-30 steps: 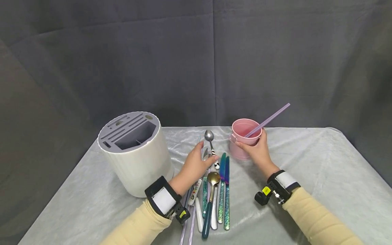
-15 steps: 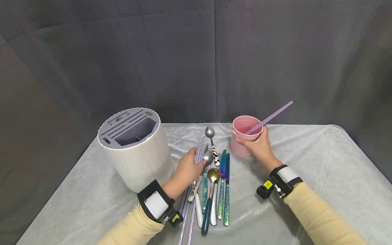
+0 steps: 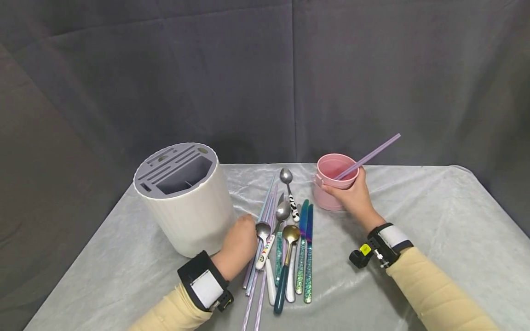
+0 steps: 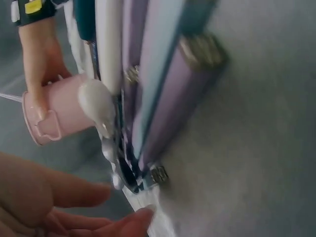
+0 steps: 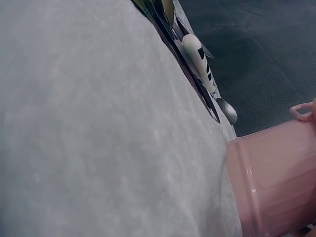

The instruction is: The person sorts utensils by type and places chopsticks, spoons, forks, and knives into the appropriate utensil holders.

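My right hand (image 3: 356, 198) grips the side of a small pink bucket (image 3: 327, 198) at the back right. Purple chopsticks (image 3: 374, 152) lean out over the bucket's rim. My left hand (image 3: 241, 240) is low over the table, just left of a bunch of purple and light blue chopsticks (image 3: 266, 202). In the left wrist view, the left thumb and fingers (image 4: 81, 190) are apart, with nothing between them, near the chopstick ends. Right of those chopsticks lie a small spoon (image 3: 262, 228), a larger spoon (image 3: 283, 210), a gold-bowled spoon (image 3: 291, 233) and a cow-patterned spoon (image 3: 293, 207).
A white round cutlery holder (image 3: 194, 220) with a slotted grey top (image 3: 151, 184) stands at the left, close behind the left hand. Two blue-green knives (image 3: 303, 257) lie at the cutlery's right side. A grey cloth (image 3: 430, 220) covers the table; a dark curtain hangs behind.
My left hand has drawn back toward me and left, off the cutlery, uncovering the chopsticks and the small spoon. My right hand keeps its grip on the bucket.
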Demonstrator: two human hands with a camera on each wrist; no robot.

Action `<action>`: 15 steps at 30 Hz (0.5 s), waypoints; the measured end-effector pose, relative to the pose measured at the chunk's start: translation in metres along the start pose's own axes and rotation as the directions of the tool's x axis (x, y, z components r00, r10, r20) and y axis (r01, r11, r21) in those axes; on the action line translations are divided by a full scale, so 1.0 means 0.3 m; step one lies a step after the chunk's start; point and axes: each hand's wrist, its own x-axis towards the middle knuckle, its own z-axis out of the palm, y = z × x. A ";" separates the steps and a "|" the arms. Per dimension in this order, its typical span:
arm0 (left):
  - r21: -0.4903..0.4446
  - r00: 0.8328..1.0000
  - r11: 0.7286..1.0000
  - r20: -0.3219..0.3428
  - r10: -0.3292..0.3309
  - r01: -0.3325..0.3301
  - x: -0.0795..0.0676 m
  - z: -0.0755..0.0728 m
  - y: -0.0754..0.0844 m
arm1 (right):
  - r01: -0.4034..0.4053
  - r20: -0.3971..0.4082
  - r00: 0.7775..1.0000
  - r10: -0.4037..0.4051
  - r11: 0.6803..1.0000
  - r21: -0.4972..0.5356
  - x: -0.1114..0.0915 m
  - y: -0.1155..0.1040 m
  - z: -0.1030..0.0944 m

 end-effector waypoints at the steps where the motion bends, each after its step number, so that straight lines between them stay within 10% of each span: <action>1: 0.018 1.000 1.000 -0.005 0.003 -0.003 -0.002 0.003 -0.002 | 0.001 0.002 1.000 -0.001 1.000 0.000 -0.001 0.000 -0.002; 15: -0.021 0.982 0.990 0.131 -0.139 0.143 0.016 0.047 -0.020 | 0.022 0.002 1.000 -0.022 0.999 0.023 -0.003 0.006 -0.001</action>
